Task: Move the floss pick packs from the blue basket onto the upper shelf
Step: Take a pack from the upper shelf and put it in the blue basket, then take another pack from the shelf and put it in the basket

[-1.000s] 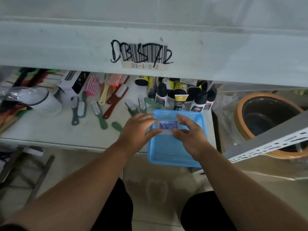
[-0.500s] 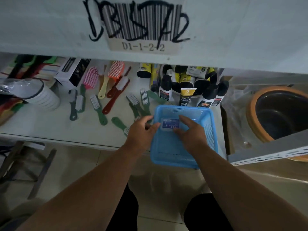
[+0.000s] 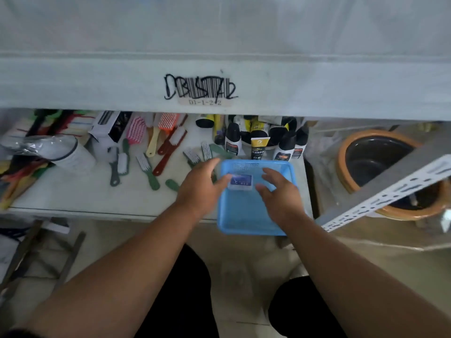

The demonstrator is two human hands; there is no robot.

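Note:
A blue basket (image 3: 253, 213) sits at the front edge of the lower shelf, partly overhanging it. One small clear floss pick pack (image 3: 241, 182) with a dark blue label is over the basket's far half. My left hand (image 3: 199, 187) pinches the pack's left edge with its thumb on top. My right hand (image 3: 278, 191) is just right of the pack, fingers spread, its thumb near the pack's lower right corner. The upper shelf (image 3: 219, 28) is a pale surface above, and its front lip carries a barcode label (image 3: 201, 92).
Several hair brushes (image 3: 146, 164) lie left of the basket, and dark tubes and bottles (image 3: 258, 142) stand behind it. A brown ceramic pot (image 3: 380, 167) sits at the right behind a slanted perforated metal rail (image 3: 390, 193). A wrapped white roll (image 3: 53, 150) lies far left.
My right hand has let go of the pack and spread its fingers. The left hand keeps its grip on the pack's left edge. My head has pulled back, so the upper shelf shows more.

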